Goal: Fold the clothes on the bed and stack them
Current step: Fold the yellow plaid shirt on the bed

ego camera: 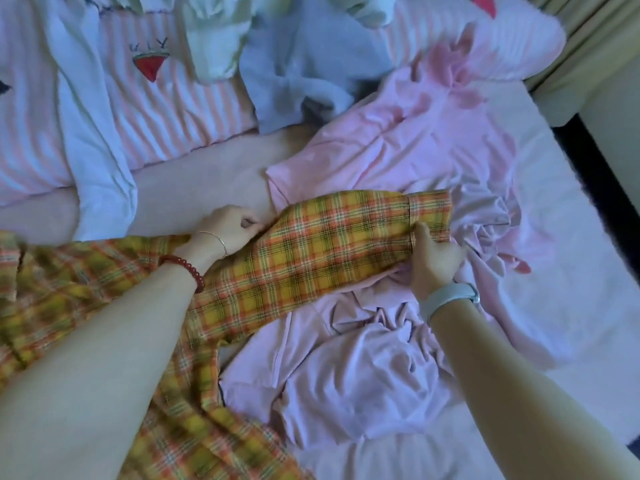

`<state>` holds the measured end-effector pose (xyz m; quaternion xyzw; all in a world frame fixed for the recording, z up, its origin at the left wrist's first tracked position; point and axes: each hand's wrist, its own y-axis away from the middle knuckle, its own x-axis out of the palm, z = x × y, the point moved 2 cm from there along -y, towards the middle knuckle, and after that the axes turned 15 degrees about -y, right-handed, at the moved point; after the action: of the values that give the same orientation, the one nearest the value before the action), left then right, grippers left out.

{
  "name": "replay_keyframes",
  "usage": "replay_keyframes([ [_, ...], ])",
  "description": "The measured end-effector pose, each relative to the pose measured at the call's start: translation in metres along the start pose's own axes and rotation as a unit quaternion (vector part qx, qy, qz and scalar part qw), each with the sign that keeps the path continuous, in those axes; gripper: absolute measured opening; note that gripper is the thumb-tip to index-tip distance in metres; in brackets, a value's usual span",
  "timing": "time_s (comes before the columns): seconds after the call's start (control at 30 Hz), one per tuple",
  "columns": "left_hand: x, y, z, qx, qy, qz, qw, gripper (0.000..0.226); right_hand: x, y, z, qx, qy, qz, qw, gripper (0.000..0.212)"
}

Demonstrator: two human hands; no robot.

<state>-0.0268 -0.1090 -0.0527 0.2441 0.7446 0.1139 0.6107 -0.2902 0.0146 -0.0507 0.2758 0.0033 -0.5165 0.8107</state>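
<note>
I have the sleeve (332,244) of the yellow plaid shirt (104,306) stretched across the bed (571,209), and its long axis runs from about eight o'clock, where it joins the shirt's body at my lower left, up toward two o'clock, where the cuff (429,209) ends. My left hand (228,226) sits at the sleeve's upper edge near the shoulder end, fingers curled and pinching the cloth there. My right hand (433,261) is at the cuff end, thumb up against the band and fingers curled under the fabric, so it grips the cuff from below. The sleeve lies on top of a crumpled pink garment (381,368), which spreads out toward three and five o'clock from my right hand. The rest of the shirt is bunched at seven o'clock under my left forearm. My right hand is the one at the free end, so I judge the fold turns on it: the cuff would have to travel back along the sleeve's own line, toward eight o'clock, while my left hand anchors the shoulder end. Nothing looks folded or stacked yet.
</note>
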Motion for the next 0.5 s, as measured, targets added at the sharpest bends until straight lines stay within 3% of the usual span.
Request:
replay_keyframes([
  [0.13,-0.026,-0.005,-0.009,0.026,0.046,-0.062,0.997,0.014,-0.009,0.002,-0.009,0.098,-0.041,0.051,0.993,0.049],
  [0.2,-0.036,-0.009,-0.014,0.030,0.056,-0.085,0.994,0.013,-0.009,0.005,0.002,0.112,-0.055,0.050,0.991,0.022],
  [0.3,-0.049,-0.015,-0.019,0.014,0.081,-0.136,0.987,0.015,-0.007,0.005,0.028,0.013,-0.046,0.026,0.999,0.024],
  [0.4,-0.060,-0.020,-0.028,0.006,0.096,-0.211,0.973,0.017,0.000,-0.002,0.061,-0.107,-0.099,0.029,0.989,0.012],
  [0.5,-0.062,-0.030,-0.036,0.003,0.048,-0.266,0.963,0.018,0.013,-0.024,0.083,-0.138,-0.079,0.031,0.987,0.011],
])
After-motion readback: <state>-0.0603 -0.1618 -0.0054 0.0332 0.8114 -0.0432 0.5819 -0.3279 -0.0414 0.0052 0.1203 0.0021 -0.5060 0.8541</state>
